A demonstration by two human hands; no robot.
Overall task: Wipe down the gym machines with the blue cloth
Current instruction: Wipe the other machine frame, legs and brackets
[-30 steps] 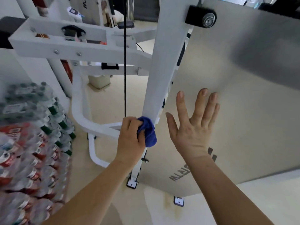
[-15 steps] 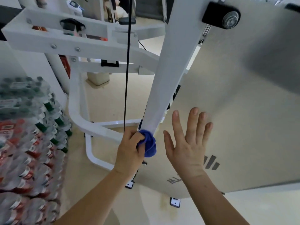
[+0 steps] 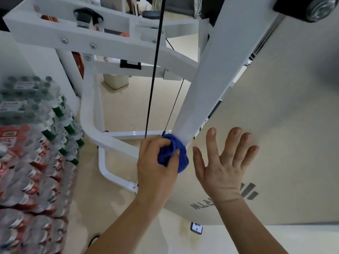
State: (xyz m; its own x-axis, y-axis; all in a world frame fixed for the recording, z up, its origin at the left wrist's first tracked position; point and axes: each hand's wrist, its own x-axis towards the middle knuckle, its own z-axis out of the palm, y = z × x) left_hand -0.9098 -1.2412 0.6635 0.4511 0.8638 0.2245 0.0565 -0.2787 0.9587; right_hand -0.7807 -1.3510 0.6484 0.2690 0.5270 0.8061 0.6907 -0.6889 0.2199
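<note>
Head view showed the left hand (image 3: 157, 167) clamping the bunched blue cloth (image 3: 174, 154) against the white post (image 3: 207, 85); right hand (image 3: 223, 167) pressed flat, fingers apart, on the grey panel (image 3: 284, 110).

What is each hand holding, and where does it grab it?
The left hand grips the bunched blue cloth around its middle, against the white post. The right hand holds nothing.

Deep blue cloth (image 3: 173, 154) against a white machine post (image 3: 211, 77), pale grey panel (image 3: 275, 125) with dark grey lettering, bottles (image 3: 36, 143) with green caps and red labels
</note>
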